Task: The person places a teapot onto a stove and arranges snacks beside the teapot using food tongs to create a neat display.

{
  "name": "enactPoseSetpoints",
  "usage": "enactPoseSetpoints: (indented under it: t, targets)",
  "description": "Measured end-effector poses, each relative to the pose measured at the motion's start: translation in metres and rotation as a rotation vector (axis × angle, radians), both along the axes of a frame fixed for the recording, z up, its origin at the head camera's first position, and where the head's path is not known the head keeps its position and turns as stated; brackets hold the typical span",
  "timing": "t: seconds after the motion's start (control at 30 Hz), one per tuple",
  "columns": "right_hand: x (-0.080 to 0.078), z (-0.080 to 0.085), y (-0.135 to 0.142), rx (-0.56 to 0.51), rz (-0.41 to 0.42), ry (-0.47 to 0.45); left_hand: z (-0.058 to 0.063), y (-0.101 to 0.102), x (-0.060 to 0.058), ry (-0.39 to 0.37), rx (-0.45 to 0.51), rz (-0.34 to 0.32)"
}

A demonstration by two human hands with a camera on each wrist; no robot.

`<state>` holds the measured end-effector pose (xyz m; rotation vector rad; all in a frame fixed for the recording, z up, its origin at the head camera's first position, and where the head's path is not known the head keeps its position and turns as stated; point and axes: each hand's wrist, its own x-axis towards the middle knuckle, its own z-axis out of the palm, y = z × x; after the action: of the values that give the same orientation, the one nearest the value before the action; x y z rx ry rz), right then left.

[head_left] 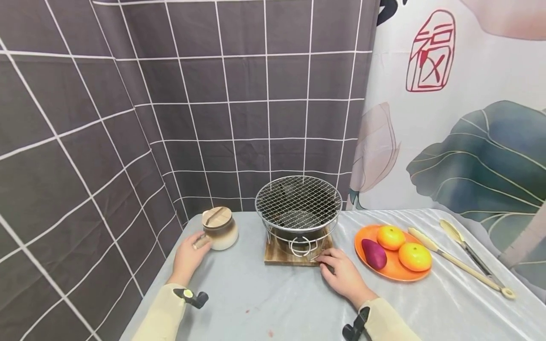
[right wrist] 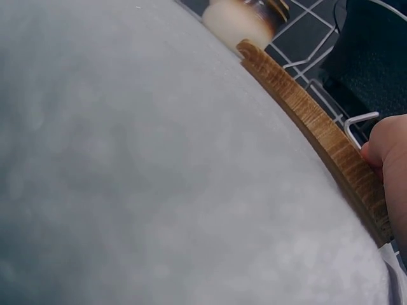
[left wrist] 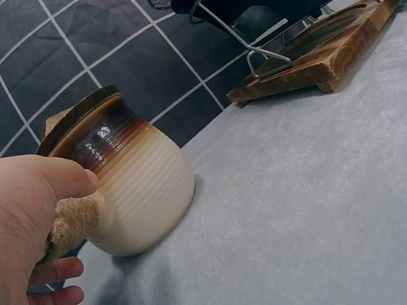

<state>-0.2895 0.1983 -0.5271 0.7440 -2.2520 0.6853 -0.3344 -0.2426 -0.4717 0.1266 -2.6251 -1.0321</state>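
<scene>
My left hand [head_left: 189,255] grips the short, cord-wrapped handle [left wrist: 75,222] of a small cream and brown ceramic pot [left wrist: 149,184], thumb on top and fingertips below. The pot has a wooden lid [head_left: 216,218] and stands on the table at the left. My right hand [head_left: 343,277] holds the front right corner of a wooden board [head_left: 277,256], beside a wire foot of the stove frame; its exact contact is partly hidden. On the board sits a small dark stove in a wire frame, topped by a round mesh grill [head_left: 298,203].
An orange plate [head_left: 394,275] to the right bears two orange fruits [head_left: 414,257] and a purple vegetable [head_left: 374,254]. Tongs [head_left: 473,255] lie beyond it. A grey cloth covers the table [head_left: 239,303]; a dark gridded curtain [head_left: 247,104] hangs behind and at left.
</scene>
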Motion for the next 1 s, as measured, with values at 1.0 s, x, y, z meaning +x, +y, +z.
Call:
enactPoseSetpoints:
  t: [1.0]
  targets:
    - [-0.001, -0.0019, -0.0019, -0.043, 0.006, 0.013, 0.0019, 0.006, -0.0067, 0.07, 0.023, 0.06]
